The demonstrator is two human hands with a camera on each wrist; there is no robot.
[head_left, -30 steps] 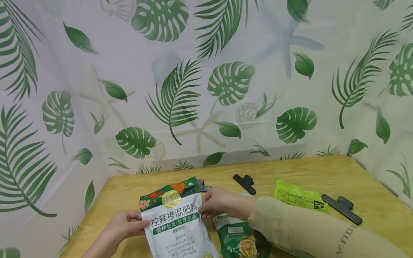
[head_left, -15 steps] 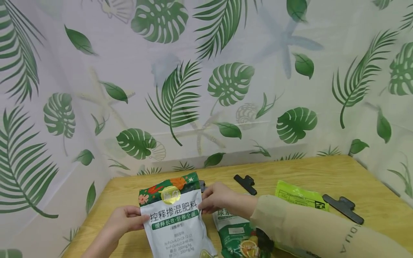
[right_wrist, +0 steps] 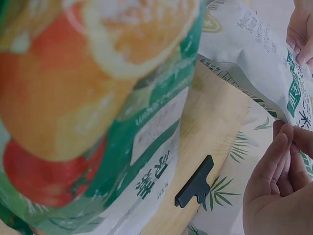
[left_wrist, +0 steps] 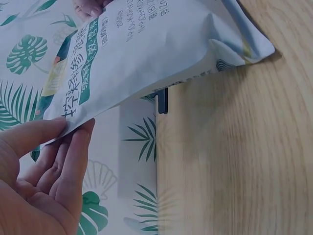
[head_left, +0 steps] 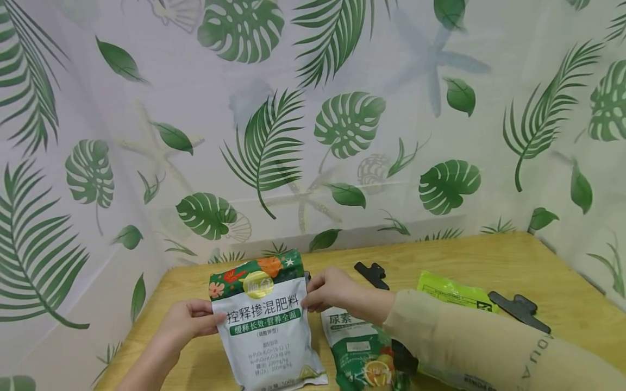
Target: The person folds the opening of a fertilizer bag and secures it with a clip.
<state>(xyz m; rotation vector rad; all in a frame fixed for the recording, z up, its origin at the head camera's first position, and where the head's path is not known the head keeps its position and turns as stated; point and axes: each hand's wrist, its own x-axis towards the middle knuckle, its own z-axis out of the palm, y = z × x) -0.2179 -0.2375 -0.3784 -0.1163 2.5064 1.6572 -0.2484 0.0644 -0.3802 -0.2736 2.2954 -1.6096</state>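
Note:
Both hands hold a white fertilizer bag with a green, flowered top band, upright at the middle front of the table. My left hand pinches its left edge between thumb and fingers, which the left wrist view shows close up. On the opposite edge, my right hand pinches the bag just below the band. Beside it, under the right forearm, stands a second bag, green and white with printed fruit. In the right wrist view this fruit-printed bag looms large in the foreground.
A bright yellow-green bag lies to the right, partly covered by the beige sleeve. One black clip lies beside it, another black clip farther back. A further dark clip is mostly hidden behind the held bag. Leaf-printed cloth borders the wooden table.
The held fertilizer bag has risen a little, showing its lower edge, and both hands have moved up with it. More of the fruit-printed bag's lettering shows below the right hand.

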